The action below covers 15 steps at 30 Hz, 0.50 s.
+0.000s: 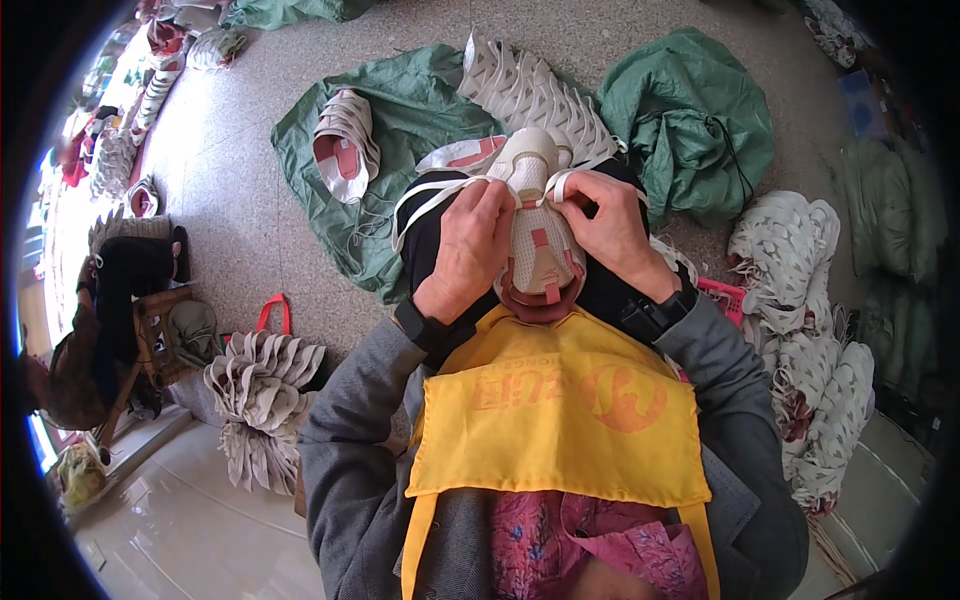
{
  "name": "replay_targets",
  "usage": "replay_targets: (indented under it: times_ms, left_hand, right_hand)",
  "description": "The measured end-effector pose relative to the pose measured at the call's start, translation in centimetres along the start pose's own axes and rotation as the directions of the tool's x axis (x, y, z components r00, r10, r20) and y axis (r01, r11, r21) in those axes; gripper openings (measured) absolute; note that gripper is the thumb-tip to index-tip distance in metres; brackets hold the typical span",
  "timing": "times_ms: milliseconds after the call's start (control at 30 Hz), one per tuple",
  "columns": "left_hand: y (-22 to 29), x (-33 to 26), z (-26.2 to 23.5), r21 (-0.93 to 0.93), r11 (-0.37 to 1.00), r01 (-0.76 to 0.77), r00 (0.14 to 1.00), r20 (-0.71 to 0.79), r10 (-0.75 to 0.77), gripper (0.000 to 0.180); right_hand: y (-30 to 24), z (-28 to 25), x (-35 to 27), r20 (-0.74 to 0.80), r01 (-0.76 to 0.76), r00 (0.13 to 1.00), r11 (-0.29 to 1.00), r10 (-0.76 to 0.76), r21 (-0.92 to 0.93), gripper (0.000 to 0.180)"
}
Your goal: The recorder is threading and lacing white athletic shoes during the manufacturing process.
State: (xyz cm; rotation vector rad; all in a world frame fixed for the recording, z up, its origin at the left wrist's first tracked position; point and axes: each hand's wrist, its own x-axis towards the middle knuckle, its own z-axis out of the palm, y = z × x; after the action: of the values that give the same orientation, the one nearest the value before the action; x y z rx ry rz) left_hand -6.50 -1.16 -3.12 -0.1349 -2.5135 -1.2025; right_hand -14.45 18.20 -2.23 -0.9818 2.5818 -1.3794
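Note:
On my lap lies a cream and white shoe upper (541,248) with pink trim, its pink-edged opening towards me and its toe pointing away. A flat white shoelace (425,193) crosses it. My left hand (468,238) is closed on the lace at the left side of the upper, with a loop hanging out over my knee. Opposite it, my right hand (612,225) pinches the lace between thumb and forefinger. Both hands touch or nearly touch the upper. A yellow apron (555,400) covers my front.
Beyond my knees, a green sack (400,110) lies spread under a loose white shoe upper (347,145) and a stacked row of uppers (535,90). A bulging green sack (690,130) sits at far right. More piles (800,350) stand right and left (262,390). Another person (125,290) sits at left.

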Motion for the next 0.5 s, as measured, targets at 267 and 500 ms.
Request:
replay_targets:
  times_ms: [267,500]
  left_hand:
    - [-0.5,0.2,0.0,-0.149,0.949,0.278,0.959,-0.003,-0.282,0.014]
    - [-0.7,-0.3,0.3,-0.209,0.921,0.328,0.938,-0.045,-0.344,0.022]
  right_hand:
    - [1.5,0.6,0.4,0.082,-0.223,0.974,0.954,0.210,0.201,0.011]
    - [2.1,1.3,-0.5,-0.007,-0.281,0.952,0.885,0.305,0.371,0.015]
